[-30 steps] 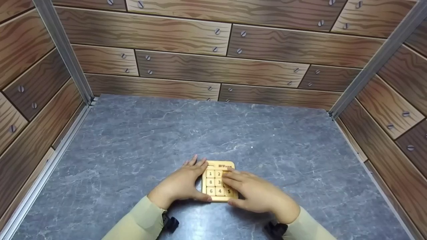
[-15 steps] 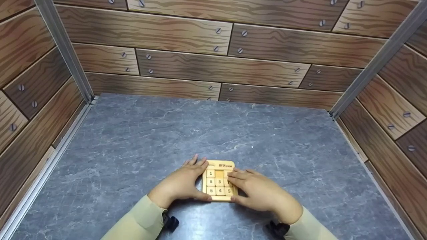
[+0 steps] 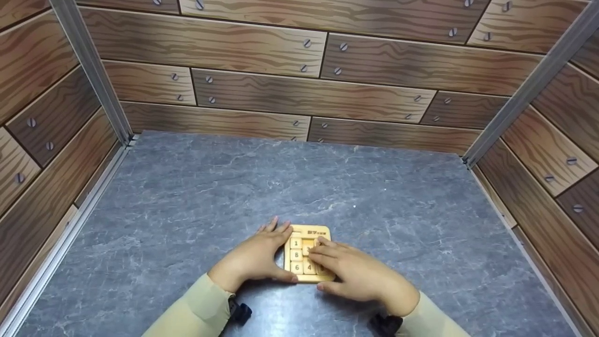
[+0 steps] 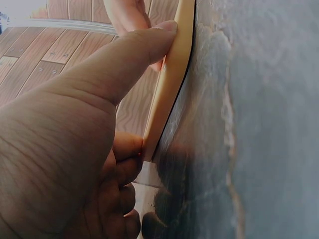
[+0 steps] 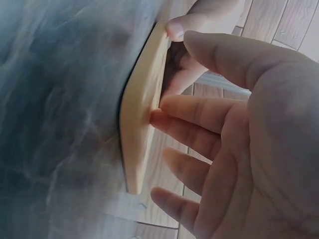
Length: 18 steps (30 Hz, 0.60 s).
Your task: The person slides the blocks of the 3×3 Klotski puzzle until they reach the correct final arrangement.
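Observation:
A yellow sliding number puzzle (image 3: 306, 279) lies flat on the grey marbled table in the head view. My left hand (image 3: 252, 259) holds its left side, thumb at the near edge and index finger at the far left corner. Tiles 1, 8 and 6 show down the left column. My right hand (image 3: 359, 271) reaches over the right side, fingertips (image 5: 158, 118) on the tiles and fingers nearly straight. Under them a middle-column tile (image 3: 306, 250) sits partway into the top middle gap. The right-column tiles are mostly covered by this hand.
Wood-patterned panels (image 3: 262, 91) wall the table (image 3: 234, 187) at the back and both sides. Metal rails (image 3: 89, 70) stand at the corners. Dark wrist cameras (image 3: 241, 313) sit at both cuffs.
The 2 tile went right from the top middle slot, leaving a gap there. Then my right fingers shifted left, and the tile below the gap moved partly up. My left hand stays put.

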Tool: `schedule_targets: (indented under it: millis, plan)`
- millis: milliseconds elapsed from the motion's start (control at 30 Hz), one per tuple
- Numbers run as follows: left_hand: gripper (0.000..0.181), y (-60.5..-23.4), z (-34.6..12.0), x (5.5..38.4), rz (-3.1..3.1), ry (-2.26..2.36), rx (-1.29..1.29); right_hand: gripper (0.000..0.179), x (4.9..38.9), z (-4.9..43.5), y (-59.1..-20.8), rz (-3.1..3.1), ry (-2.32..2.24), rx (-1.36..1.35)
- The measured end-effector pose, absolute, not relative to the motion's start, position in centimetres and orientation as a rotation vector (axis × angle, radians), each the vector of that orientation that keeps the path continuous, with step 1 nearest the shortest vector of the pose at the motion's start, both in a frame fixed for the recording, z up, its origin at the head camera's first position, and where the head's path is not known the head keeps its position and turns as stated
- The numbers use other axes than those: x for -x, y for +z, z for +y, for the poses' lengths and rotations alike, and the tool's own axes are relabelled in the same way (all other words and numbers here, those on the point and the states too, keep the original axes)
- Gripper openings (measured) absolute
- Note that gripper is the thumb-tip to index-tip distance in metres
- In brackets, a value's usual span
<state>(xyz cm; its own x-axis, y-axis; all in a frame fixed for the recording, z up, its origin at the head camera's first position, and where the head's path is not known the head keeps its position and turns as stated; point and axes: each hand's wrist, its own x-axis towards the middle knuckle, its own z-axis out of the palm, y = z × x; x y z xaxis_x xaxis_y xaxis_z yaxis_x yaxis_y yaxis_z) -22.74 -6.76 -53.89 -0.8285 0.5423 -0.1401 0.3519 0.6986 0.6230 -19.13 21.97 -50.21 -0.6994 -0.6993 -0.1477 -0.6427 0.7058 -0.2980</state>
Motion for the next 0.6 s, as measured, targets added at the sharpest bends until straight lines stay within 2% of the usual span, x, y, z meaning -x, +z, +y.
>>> schedule_targets:
  millis: [267,600]
  plan:
    - [0.132,-54.1,-6.8,22.7,2.598,0.858,-0.710,0.081,19.4,22.3,-50.7,2.647,-0.344,0.993]
    - [0.131,-54.1,-6.8,22.8,2.597,0.865,-0.717,0.081,18.5,21.4,-50.6,2.541,-0.296,1.171]
